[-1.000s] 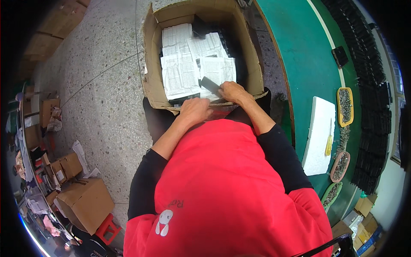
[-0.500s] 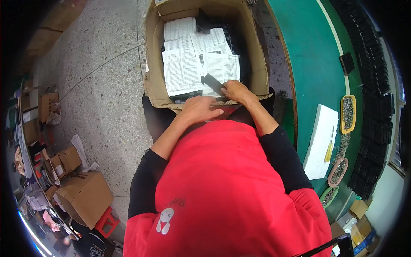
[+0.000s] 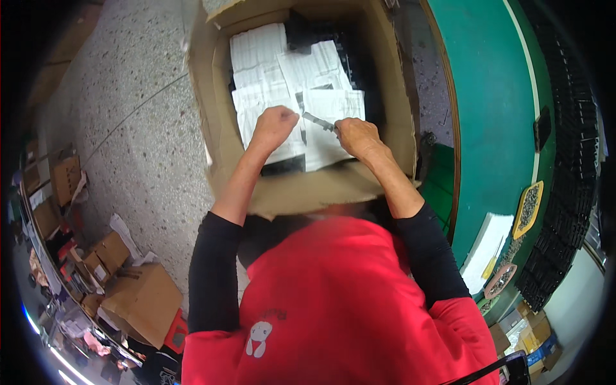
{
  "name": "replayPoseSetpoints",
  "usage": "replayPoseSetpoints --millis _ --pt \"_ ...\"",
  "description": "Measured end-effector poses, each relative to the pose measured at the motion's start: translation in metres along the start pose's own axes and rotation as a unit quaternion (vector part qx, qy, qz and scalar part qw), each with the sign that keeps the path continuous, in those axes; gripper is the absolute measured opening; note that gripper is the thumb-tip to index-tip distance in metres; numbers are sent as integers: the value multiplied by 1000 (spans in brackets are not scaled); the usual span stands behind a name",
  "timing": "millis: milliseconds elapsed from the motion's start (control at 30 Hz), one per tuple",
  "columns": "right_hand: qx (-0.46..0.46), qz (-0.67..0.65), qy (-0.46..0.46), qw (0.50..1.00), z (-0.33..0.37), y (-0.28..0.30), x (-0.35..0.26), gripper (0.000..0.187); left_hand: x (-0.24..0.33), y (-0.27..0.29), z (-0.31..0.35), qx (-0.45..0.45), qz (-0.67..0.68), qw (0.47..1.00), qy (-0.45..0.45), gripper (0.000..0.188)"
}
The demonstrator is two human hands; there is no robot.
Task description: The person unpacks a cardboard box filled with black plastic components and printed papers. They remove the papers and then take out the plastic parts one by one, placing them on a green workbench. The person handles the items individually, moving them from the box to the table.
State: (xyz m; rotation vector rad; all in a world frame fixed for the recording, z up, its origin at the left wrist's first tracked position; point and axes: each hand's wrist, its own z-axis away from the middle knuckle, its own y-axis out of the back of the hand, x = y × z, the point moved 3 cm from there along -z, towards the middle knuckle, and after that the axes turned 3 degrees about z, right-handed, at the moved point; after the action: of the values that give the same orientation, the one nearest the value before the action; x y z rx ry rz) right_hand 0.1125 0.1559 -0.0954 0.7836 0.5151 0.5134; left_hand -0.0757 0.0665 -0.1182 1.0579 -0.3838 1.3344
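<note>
The right hand point(image 3: 360, 138) is closed, thumb and fingers pinching one end of a slim, dark grey, strip-shaped piece point(image 3: 316, 120), which points between 9 and 10 o'clock above white printed paper sheets point(image 3: 333, 106). At the piece's 9 o'clock tip, just beside it, is the left hand point(image 3: 276, 128), fingers curled inward; how tightly they close, or whether they grip anything, I cannot tell. Both hands are over a brown cardboard box point(image 3: 308, 192) at 12 o'clock. Toward 2 o'clock stretches a green-topped desk point(image 3: 487, 96).
</note>
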Motion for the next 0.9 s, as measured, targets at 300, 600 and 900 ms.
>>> replayPoseSetpoints --millis 300,600,900 --pt "36 48 -19 998 -93 -21 39 22 -22 3 -97 67 -46 996 33 45" --pt "41 28 -4 999 -91 -43 45 22 -4 -1 -238 80 -100 991 39 52" --pt "-202 4 61 978 -28 -50 -7 22 -9 0 -230 184 107 973 88 23"
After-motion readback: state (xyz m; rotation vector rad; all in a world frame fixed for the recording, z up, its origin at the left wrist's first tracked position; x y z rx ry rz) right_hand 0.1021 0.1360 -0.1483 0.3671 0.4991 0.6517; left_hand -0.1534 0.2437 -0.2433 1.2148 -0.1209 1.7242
